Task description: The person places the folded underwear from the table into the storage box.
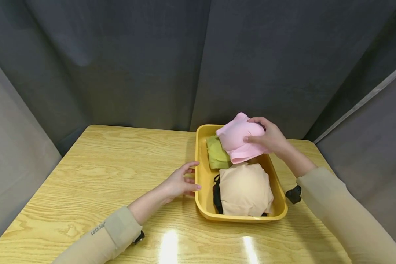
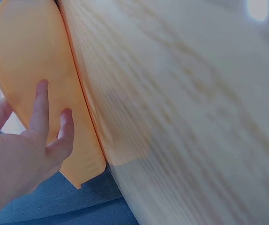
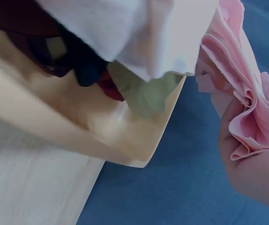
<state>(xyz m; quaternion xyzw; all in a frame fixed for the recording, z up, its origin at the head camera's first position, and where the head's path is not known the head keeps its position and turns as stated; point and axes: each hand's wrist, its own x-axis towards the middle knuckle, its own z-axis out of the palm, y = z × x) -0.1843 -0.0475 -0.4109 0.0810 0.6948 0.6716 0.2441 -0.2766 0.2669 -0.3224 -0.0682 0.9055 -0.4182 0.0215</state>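
A folded pink bra (image 1: 239, 135) with a smooth rounded cup hangs above the far end of a yellow plastic tub (image 1: 202, 198). My right hand (image 1: 267, 137) grips it by its right side, thumb on the near face; the right wrist view shows its layered edges bunched in that hand (image 3: 254, 164). My left hand (image 1: 178, 181) is at the tub's left side, fingers spread along the outer wall and fingertips right at the rim. Inside the tub, a beige folded bra (image 1: 245, 190) lies at the near end and an olive-green folded garment (image 1: 217, 154) at the far left.
A black garment with a thin strap (image 1: 217, 194) shows beside and under the beige one. The tub stands on a wood-grain table (image 1: 118, 176), close to its far edge. Dark grey curtain (image 1: 135, 73) hangs behind, with lighter panels at both sides.
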